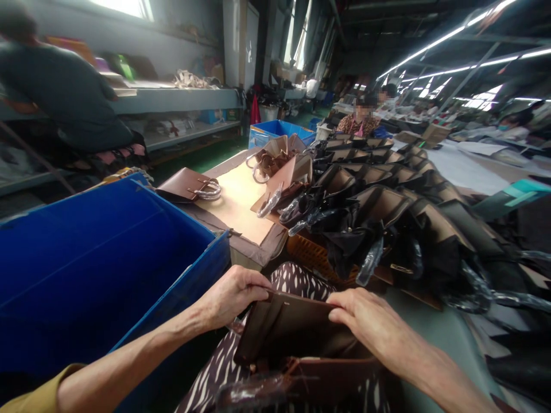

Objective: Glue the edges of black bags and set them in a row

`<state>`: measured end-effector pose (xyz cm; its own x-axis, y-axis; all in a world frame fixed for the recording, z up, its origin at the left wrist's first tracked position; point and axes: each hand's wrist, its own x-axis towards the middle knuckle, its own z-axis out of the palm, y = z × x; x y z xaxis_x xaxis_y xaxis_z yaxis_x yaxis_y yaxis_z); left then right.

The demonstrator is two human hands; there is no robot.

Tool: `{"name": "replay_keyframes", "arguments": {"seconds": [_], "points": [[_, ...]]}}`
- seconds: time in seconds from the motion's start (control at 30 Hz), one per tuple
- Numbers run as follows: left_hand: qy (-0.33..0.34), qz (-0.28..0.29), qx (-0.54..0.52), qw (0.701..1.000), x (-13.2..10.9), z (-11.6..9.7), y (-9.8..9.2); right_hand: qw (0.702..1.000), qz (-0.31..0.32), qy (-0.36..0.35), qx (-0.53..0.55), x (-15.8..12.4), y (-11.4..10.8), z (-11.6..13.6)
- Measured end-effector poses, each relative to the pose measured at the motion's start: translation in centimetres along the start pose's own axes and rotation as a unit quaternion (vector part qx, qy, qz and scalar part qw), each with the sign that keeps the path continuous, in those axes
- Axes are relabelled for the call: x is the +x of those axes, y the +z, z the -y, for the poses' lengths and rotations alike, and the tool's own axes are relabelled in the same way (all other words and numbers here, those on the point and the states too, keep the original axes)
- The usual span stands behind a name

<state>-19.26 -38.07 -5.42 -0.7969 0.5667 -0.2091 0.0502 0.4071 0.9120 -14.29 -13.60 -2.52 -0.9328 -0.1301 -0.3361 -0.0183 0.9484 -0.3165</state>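
Note:
A brown handbag (336, 373) rests on my lap with its mouth spread apart, showing the dark lining. My left hand (241, 295) pinches the far rim of the bag at its left corner. Farther right along that same rim, my right hand (361, 315) grips the edge between thumb and fingers. One handle (253, 393), wrapped in clear plastic, hangs at the near side of the bag. The bottom of the bag's inside is in shadow.
To my left stands a big blue bin (181, 275). Ahead, a brown handbag (185, 184) lies on a padded table (241, 212). Many black bags (379, 206) with plastic-wrapped handles crowd the right side. A co-worker (64, 92) sits at the left bench; others work farther back.

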Motion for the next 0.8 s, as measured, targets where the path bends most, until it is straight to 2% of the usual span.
{"name": "replay_keyframes", "arguments": {"seconds": [0.07,0.13,0.23,0.33,0.37,0.43,0.47,0.5,0.53,0.57,0.6,0.63,0.67,0.7,0.73,0.8], "points": [[-0.04,-0.001,-0.01,0.999,-0.1,-1.4,0.6,0.999,0.009,-0.012,0.036,0.0,-0.6,1.5],[-0.029,-0.015,0.008,0.999,-0.2,-3.0,1.4,0.993,0.034,-0.065,0.092,0.1,-1.1,3.4],[0.078,-0.054,0.111,0.989,-0.4,-5.4,2.6,0.98,0.072,-0.131,0.133,0.2,-1.6,5.3],[0.212,-0.102,0.2,0.951,-1.2,-7.4,2.4,0.969,0.071,-0.13,0.199,-0.5,-2.4,5.2],[0.271,-0.138,0.212,0.929,-1.7,-7.9,1.9,0.957,0.077,-0.128,0.25,-0.9,-2.8,4.7],[0.38,-0.243,0.218,0.865,-2.8,-8.4,0.4,0.92,0.073,-0.111,0.369,-1.8,-3.7,3.3],[0.407,-0.299,0.219,0.835,-3.3,-8.4,-0.4,0.899,0.058,-0.093,0.425,-2.3,-4.1,2.4],[0.409,-0.345,0.217,0.816,-3.6,-8.0,-1.2,0.878,0.024,-0.069,0.473,-2.7,-4.3,1.4],[0.38,-0.373,0.21,0.82,-3.8,-7.4,-1.9,0.856,-0.024,-0.044,0.515,-3.1,-4.3,0.5],[0.33,-0.374,0.195,0.845,-3.7,-6.6,-2.4,0.825,-0.077,-0.026,0.559,-3.4,-4.1,-0.3],[0.264,-0.343,0.168,0.886,-3.4,-5.6,-2.8,0.79,-0.124,-0.012,0.601,-3.6,-3.7,-0.9],[0.188,-0.284,0.132,0.931,-2.9,-4.4,-3.1,0.751,-0.167,-0.007,0.639,-3.7,-3.0,-1.3],[0.126,-0.198,0.088,0.968,-2.3,-3.3,-3.2,0.712,-0.204,-0.007,0.671,-3.7,-2.1,-1.5],[0.083,-0.116,0.038,0.989,-1.6,-2.2,-3.3,0.678,-0.23,-0.012,0.698,-3.5,-1.1,-1.4],[0.055,-0.047,-0.008,0.997,-0.9,-1.3,-3.4,0.648,-0.247,-0.018,0.72,-3.3,0.0,-1.2],[0.028,0.051,-0.073,0.996,0.3,-0.1,-3.3,0.6,-0.255,-0.026,0.758,-2.7,2.6,-0.3]]}}
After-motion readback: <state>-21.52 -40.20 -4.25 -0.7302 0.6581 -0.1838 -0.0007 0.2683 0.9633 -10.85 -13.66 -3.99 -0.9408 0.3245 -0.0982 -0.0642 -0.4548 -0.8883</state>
